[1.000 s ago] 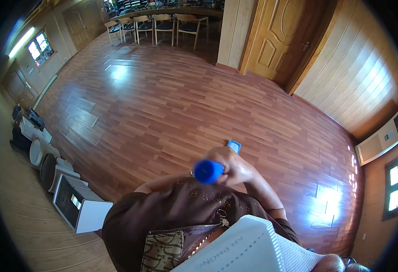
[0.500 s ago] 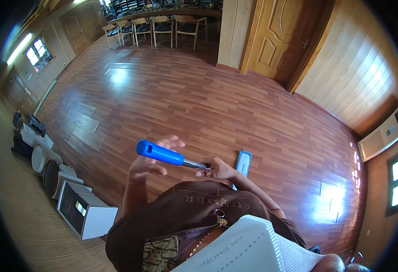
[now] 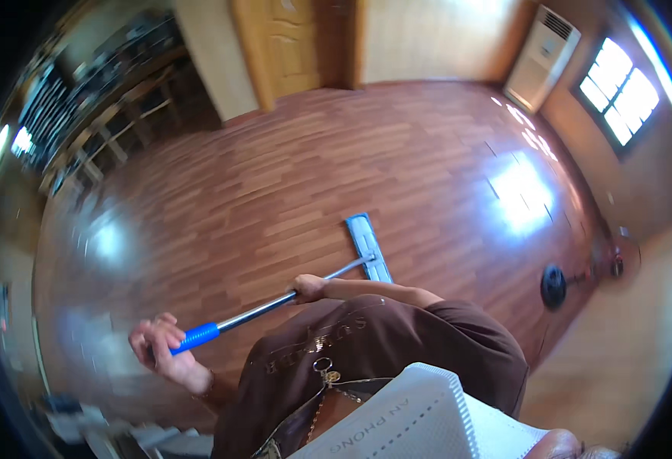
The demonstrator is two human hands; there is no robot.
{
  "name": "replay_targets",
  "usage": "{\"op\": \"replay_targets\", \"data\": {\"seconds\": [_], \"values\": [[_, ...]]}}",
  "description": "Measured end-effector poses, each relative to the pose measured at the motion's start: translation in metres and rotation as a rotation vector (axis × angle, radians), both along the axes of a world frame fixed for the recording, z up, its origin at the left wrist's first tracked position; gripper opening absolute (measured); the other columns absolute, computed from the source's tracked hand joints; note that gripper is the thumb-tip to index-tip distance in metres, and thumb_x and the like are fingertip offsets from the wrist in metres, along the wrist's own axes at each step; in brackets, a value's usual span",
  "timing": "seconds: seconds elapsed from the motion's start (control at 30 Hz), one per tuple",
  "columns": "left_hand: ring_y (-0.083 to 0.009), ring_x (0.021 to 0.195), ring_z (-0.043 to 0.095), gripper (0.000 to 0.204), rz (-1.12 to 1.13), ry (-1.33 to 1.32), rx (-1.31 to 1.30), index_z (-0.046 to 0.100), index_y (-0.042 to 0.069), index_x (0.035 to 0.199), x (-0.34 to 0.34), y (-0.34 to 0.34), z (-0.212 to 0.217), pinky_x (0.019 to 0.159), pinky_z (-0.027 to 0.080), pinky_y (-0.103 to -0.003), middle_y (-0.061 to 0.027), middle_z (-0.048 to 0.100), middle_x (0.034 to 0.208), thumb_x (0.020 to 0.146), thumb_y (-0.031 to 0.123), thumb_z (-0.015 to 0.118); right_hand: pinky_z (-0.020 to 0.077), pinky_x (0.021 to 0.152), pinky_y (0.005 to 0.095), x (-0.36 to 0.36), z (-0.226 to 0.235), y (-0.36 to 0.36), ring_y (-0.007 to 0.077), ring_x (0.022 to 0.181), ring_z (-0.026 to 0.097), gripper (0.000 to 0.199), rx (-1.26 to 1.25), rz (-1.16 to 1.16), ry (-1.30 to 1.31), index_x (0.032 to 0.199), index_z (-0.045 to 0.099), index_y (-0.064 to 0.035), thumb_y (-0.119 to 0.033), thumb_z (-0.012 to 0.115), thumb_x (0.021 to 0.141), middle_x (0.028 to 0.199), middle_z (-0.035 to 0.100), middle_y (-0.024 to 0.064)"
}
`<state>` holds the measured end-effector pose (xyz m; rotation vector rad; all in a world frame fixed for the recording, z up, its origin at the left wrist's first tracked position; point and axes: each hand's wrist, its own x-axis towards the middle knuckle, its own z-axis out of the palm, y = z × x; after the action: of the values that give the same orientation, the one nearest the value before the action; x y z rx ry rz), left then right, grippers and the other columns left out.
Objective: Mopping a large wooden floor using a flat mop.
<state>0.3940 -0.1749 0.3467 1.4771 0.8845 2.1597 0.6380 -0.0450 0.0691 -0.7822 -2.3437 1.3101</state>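
A flat mop (image 3: 256,312) with a silver pole and a blue grip slants across in front of me. My left hand (image 3: 166,353) is curled round the end of the blue grip, out to the left. Further down the pole, my right hand (image 3: 307,288) is closed round the bare metal. The mop's light blue, oblong head (image 3: 368,249) lies flat on the wood floor (image 3: 275,191), a little beyond my right forearm.
Wooden chairs (image 3: 110,134) line a counter at the far left. A door (image 3: 294,50) stands at the back, with a floor-standing air conditioner (image 3: 541,60) right of it. Weights on a bar (image 3: 554,287) lie by the right wall. Pale seats (image 3: 95,428) blur at lower left.
My view has swung to the right. My left hand, open beside the grip before, now closes on its end. The grip has dropped left, the pole is longer in view, and more of the mop head shows.
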Motion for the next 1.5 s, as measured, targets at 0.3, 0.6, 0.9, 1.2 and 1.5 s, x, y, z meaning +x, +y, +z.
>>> {"op": "replay_targets", "data": {"seconds": [0.3, 0.6, 0.9, 1.2, 1.5], "values": [[-0.0139, 0.052, 0.054, 0.038, -0.760, 0.033, -0.139, 0.054, 0.006, 0.103, 0.059, 0.098, -0.033, 0.088, 0.041, -0.043, 0.0008, 0.050, 0.052, 0.081, 0.034, 0.069, 0.0451, 0.060, 0.0438, 0.097, -0.033, 0.035, 0.0357, 0.069, 0.058, 0.010, 0.147, -0.397, -0.049, 0.070, 0.057, -0.0086, -0.016, 0.064, 0.071, 0.071, 0.058, 0.0135], [-0.0164, 0.071, 0.062, 0.019, -1.359, 0.276, -0.208, 0.061, 0.003, 0.094, 0.158, 0.134, -0.068, 0.095, 0.039, -0.042, -0.0029, 0.059, 0.067, 0.077, 0.007, 0.068, 0.0431, 0.054, 0.0393, 0.233, -0.073, -0.037, 0.0344, 0.061, 0.054, 0.016, 0.233, -0.933, -0.110, 0.064, 0.051, -0.0087, -0.014, 0.066, 0.066, 0.062, 0.052, 0.0146], [-0.0105, 0.077, 0.057, 0.024, -1.786, 0.568, -0.252, 0.063, 0.003, 0.103, 0.211, 0.139, -0.076, 0.068, 0.044, -0.025, -0.0064, 0.062, 0.090, 0.080, 0.007, 0.070, 0.0456, 0.064, 0.0452, 0.254, -0.061, -0.157, 0.0376, 0.079, 0.059, 0.017, 0.078, -1.432, -0.249, 0.071, 0.055, -0.0063, -0.020, 0.065, 0.068, 0.076, 0.059, 0.0177], [-0.0144, 0.102, 0.056, 0.028, -2.027, 0.625, -0.577, 0.064, 0.002, 0.106, 0.231, 0.135, -0.077, 0.092, 0.042, -0.031, -0.0097, 0.062, 0.109, 0.082, 0.014, 0.071, 0.0488, 0.069, 0.0430, 0.235, -0.083, -0.251, 0.0361, 0.082, 0.062, 0.013, 0.012, -1.689, -0.421, 0.072, 0.063, -0.0085, -0.020, 0.067, 0.067, 0.079, 0.063, 0.0169], [-0.0227, 0.106, 0.058, 0.014, -2.073, 0.555, -0.656, 0.068, 0.002, 0.086, 0.230, 0.164, -0.093, 0.100, 0.039, -0.039, -0.0102, 0.067, 0.093, 0.080, 0.014, 0.072, 0.0487, 0.072, 0.0456, 0.175, -0.081, -0.253, 0.0384, 0.084, 0.062, 0.012, -0.154, -1.854, -0.313, 0.076, 0.065, -0.0082, -0.018, 0.062, 0.071, 0.082, 0.064, 0.0186]]}}
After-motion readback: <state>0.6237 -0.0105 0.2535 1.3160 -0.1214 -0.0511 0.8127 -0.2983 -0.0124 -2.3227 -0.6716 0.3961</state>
